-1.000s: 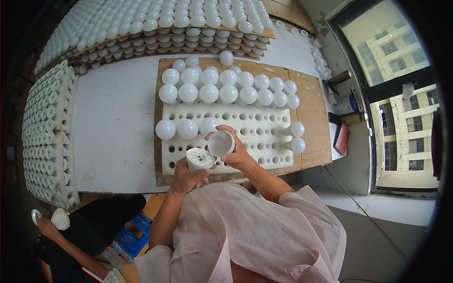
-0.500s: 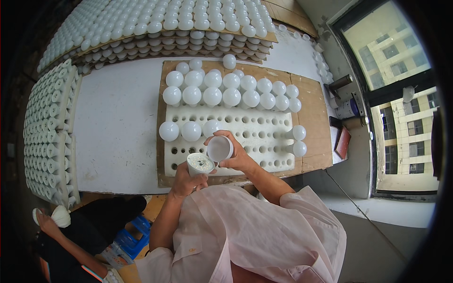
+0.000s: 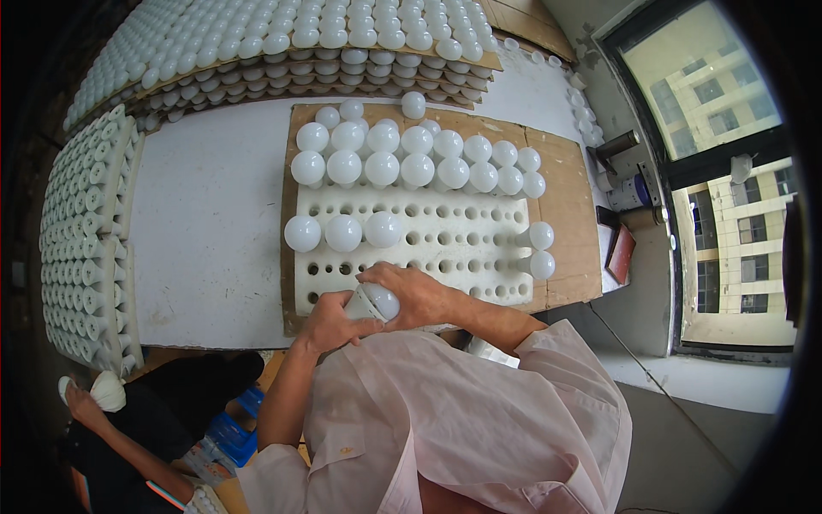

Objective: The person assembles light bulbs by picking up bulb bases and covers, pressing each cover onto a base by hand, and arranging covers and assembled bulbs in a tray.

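Observation:
Close to my body, my left hand point(image 3: 332, 322) is closed round the white tapered base point(image 3: 360, 307) of a light bulb. A glossy white bulb cover point(image 3: 382, 303) sits on its wide end, tilted toward the right. My right hand point(image 3: 418, 296) is closed on the cover from above and the right, fingers curled over its rim. The bulb's circuit face is hidden. Just beyond my hands lies a white foam tray point(image 3: 479, 224) with rows of holes. Finished-looking bulbs point(image 3: 382, 230) stand upright in its far rows, in a short middle row and at its right edge.
Brown cardboard point(image 3: 565, 248) lies under the tray. Stacked boards of white bulbs point(image 3: 282, 43) fill the back left. Trays of bulb bases point(image 3: 86, 248) stand at the left. A red box point(image 3: 622, 254) rests by the window. At lower left a co-worker's hand point(image 3: 86, 406) holds white parts.
My right hand has turned the bulb cover over and brought it onto the base in my left hand. The circuit face is now covered. Both hands are slightly nearer my body.

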Demonstrator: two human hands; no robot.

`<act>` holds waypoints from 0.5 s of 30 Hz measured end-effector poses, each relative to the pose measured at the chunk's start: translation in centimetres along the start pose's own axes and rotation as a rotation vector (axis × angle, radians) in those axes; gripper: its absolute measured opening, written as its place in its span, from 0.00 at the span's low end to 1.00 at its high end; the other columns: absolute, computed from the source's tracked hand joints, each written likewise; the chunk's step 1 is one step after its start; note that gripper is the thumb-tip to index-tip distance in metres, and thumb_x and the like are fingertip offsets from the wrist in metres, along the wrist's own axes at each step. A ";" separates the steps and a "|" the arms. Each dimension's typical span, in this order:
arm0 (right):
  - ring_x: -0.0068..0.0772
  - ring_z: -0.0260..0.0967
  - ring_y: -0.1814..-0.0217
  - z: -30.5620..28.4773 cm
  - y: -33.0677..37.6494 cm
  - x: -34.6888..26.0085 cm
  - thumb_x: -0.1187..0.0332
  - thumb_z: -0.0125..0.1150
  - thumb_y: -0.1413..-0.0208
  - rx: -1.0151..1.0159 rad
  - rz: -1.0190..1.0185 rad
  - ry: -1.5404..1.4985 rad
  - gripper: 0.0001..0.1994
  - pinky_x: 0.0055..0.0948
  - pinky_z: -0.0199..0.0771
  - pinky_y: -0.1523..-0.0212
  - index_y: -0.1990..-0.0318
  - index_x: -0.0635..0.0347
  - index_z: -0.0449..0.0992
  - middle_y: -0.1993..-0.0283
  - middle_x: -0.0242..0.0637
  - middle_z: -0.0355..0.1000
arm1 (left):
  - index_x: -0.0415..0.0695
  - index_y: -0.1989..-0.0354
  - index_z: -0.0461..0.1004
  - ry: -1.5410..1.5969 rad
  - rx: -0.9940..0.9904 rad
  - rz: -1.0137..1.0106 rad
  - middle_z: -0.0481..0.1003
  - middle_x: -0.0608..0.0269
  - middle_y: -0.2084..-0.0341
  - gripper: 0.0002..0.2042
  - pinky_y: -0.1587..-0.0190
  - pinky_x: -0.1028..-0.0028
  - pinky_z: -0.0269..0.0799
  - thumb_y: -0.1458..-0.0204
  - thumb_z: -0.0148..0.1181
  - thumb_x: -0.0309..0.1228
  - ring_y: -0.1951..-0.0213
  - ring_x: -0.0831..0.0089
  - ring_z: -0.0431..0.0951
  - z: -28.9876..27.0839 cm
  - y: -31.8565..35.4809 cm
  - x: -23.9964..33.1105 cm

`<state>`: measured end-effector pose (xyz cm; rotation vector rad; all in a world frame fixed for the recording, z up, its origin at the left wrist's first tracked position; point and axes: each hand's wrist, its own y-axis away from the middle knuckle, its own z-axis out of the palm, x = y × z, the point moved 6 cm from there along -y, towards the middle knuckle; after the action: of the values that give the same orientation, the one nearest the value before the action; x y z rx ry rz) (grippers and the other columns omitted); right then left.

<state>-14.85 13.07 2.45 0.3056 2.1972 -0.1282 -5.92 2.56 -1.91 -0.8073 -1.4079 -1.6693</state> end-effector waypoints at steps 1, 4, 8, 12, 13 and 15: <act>0.50 0.70 0.52 0.2 0.0 0.0 0.61 0.76 0.64 -0.004 -0.014 0.031 0.41 0.43 0.73 0.54 0.41 0.60 0.60 0.50 0.46 0.65 | 0.32 0.65 0.75 0.009 0.006 0.006 0.77 0.60 0.76 0.19 0.81 0.79 0.69 0.61 0.72 0.33 0.81 0.78 0.74 0.0 -0.1 -0.5; 0.49 0.70 0.52 0.6 0.0 0.2 0.60 0.76 0.63 -0.017 -0.027 0.068 0.39 0.43 0.74 0.55 0.42 0.60 0.62 0.50 0.45 0.66 | 0.32 0.65 0.75 0.008 0.002 0.004 0.77 0.59 0.76 0.19 0.80 0.78 0.70 0.61 0.72 0.33 0.81 0.77 0.75 -0.1 -0.2 -0.9; 0.51 0.70 0.52 1.1 0.1 0.2 0.63 0.75 0.65 0.022 -0.148 0.042 0.38 0.44 0.74 0.54 0.44 0.61 0.62 0.50 0.46 0.66 | 0.31 0.65 0.75 -0.084 -0.007 0.013 0.77 0.57 0.76 0.19 0.80 0.77 0.71 0.61 0.71 0.33 0.80 0.76 0.75 0.0 0.1 -0.4; 0.49 0.68 0.49 1.0 0.0 0.0 0.66 0.75 0.66 0.064 -0.251 -0.011 0.37 0.42 0.72 0.51 0.45 0.61 0.62 0.49 0.44 0.66 | 0.32 0.61 0.75 -0.129 -0.024 0.052 0.77 0.61 0.74 0.21 0.81 0.80 0.71 0.60 0.73 0.32 0.80 0.79 0.74 0.5 0.4 1.0; 0.48 0.67 0.49 1.0 0.0 -0.1 0.68 0.75 0.66 0.080 -0.302 -0.074 0.36 0.41 0.70 0.50 0.46 0.61 0.63 0.49 0.44 0.66 | 0.31 0.61 0.75 -0.162 -0.009 0.050 0.77 0.60 0.74 0.22 0.81 0.80 0.71 0.61 0.73 0.33 0.80 0.79 0.74 0.6 0.5 1.6; 0.47 0.66 0.48 1.0 0.0 -0.2 0.70 0.75 0.67 0.094 -0.356 -0.138 0.35 0.41 0.69 0.49 0.47 0.61 0.63 0.48 0.43 0.66 | 0.31 0.61 0.75 -0.195 0.009 0.048 0.77 0.60 0.74 0.23 0.80 0.79 0.72 0.62 0.74 0.34 0.79 0.78 0.75 0.5 0.5 1.6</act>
<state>-13.92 12.84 2.03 -0.0453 2.0924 -0.4366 -6.23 2.77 -0.17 -1.0143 -1.5138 -1.5807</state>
